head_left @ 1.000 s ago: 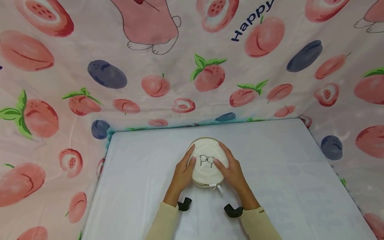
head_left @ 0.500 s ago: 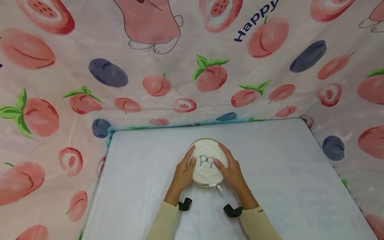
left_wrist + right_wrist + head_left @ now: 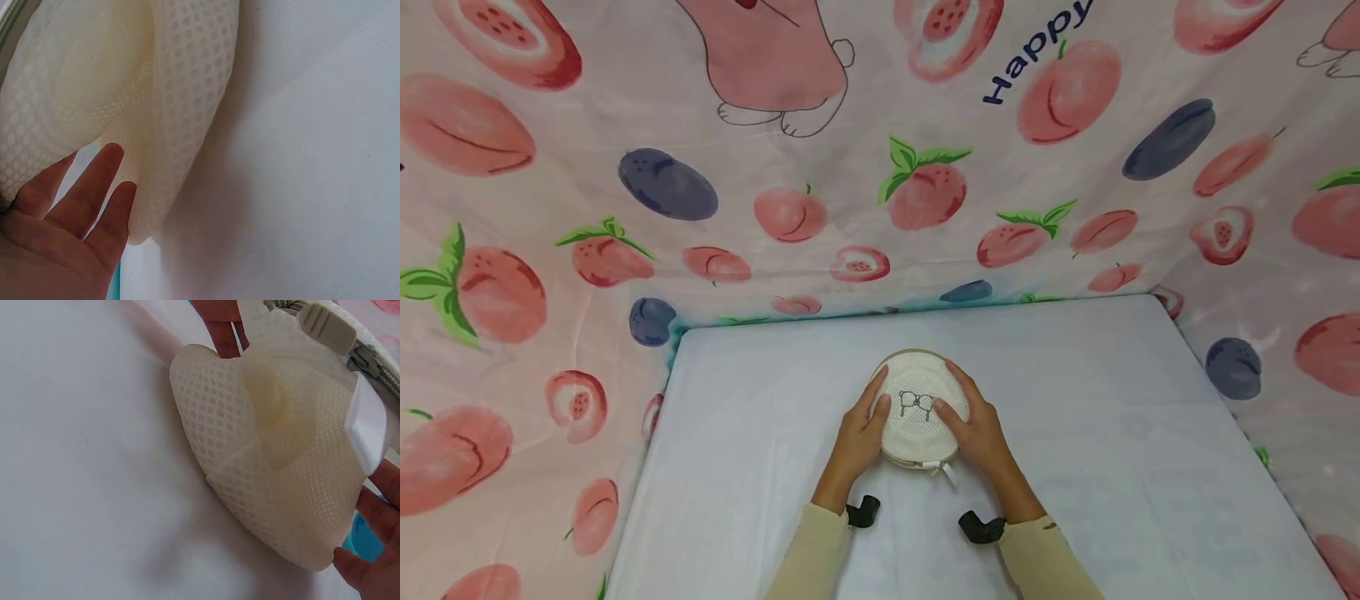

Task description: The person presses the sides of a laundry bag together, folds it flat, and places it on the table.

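A round cream mesh laundry bag (image 3: 917,437) with a zipped edge and a line drawing of a bra on its face is held between both hands over the middle of the table. My left hand (image 3: 857,429) grips its left side, thumb on the face. On the opposite side my right hand (image 3: 981,425) holds it the same way. In the left wrist view, fingertips (image 3: 114,153) touch the bag's soft, folded underside (image 3: 187,81). The right wrist view shows the zip pull (image 3: 327,329) and a white tag (image 3: 367,425); what the bag contains cannot be made out.
A white cloth covers the table (image 3: 1097,417). Behind it and along both sides hangs a pink curtain (image 3: 820,158) printed with peaches and blue fruit. Black curved pieces (image 3: 982,527) sit at the wrists, beside the beige sleeves (image 3: 1048,562).
The bag's far edge has come very slightly toward me. Both hands keep the same hold.
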